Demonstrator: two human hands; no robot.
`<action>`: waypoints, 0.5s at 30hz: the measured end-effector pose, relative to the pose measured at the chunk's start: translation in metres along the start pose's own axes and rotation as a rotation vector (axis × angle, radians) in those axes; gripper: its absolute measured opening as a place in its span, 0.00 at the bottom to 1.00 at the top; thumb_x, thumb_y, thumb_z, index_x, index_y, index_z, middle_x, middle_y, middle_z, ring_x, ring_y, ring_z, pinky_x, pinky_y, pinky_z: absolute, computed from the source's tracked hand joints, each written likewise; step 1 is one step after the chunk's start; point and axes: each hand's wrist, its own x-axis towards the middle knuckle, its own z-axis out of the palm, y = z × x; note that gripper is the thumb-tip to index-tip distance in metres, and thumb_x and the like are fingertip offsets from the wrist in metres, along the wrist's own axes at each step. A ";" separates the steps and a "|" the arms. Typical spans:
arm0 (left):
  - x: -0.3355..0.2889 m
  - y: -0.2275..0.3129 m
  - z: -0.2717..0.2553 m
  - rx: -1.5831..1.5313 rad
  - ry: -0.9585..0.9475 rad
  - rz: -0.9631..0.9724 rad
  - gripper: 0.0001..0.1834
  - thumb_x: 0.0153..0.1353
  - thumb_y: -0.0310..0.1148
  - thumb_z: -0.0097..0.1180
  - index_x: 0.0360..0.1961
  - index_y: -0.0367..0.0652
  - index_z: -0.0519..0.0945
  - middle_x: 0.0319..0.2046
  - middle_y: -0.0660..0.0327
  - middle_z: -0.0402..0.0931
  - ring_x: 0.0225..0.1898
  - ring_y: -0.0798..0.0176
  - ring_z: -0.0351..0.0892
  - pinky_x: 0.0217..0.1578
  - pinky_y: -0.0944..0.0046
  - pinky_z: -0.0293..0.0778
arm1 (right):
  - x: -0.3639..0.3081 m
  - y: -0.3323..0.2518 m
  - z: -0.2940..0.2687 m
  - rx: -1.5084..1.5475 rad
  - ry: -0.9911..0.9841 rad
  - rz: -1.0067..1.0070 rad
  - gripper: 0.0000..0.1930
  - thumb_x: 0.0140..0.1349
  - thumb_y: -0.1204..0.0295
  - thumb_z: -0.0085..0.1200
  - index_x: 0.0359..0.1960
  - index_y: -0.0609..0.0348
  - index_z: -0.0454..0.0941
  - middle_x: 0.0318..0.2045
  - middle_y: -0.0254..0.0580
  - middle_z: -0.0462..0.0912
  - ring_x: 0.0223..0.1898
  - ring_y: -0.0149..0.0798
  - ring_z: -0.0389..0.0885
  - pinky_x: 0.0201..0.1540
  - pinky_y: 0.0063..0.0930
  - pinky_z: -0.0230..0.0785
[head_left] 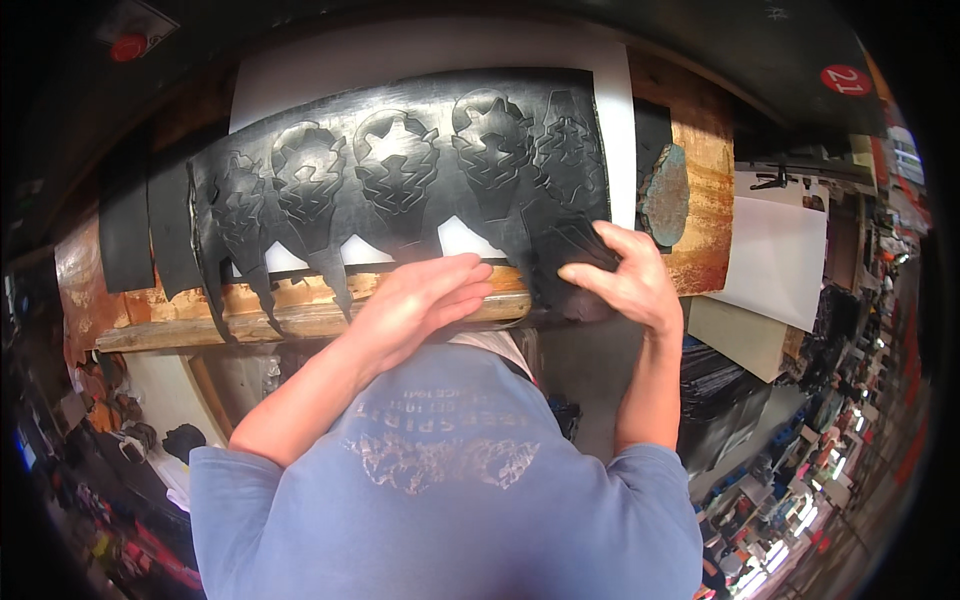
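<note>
Blue printed shirt front nearest, both bare forearms reaching up to worn wooden bench (300, 318).
Right hand (625, 280) pinching near corner of black cut-out leather sheet (400, 170), long axis left-right; left hand (420, 300) flat, fingers together, at bench edge just below.

Black sheet (400, 170) covers bench (300, 320); right edge prob. free.

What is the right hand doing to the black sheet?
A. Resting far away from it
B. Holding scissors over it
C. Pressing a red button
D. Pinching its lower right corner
D: the right hand has its fingers curled on the lower right corner of the black sheet, while the left hand lies flat at the bench edge; no scissors show.
</note>
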 end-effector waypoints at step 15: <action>0.042 -0.038 0.020 -0.249 -0.273 0.146 0.09 0.78 0.31 0.55 0.55 0.44 0.77 0.51 0.65 0.76 0.59 0.68 0.75 0.69 0.61 0.70 | 0.016 0.025 0.016 -0.141 0.136 -0.243 0.27 0.51 0.76 0.79 0.54 0.67 0.84 0.61 0.47 0.87 0.60 0.49 0.83 0.63 0.39 0.76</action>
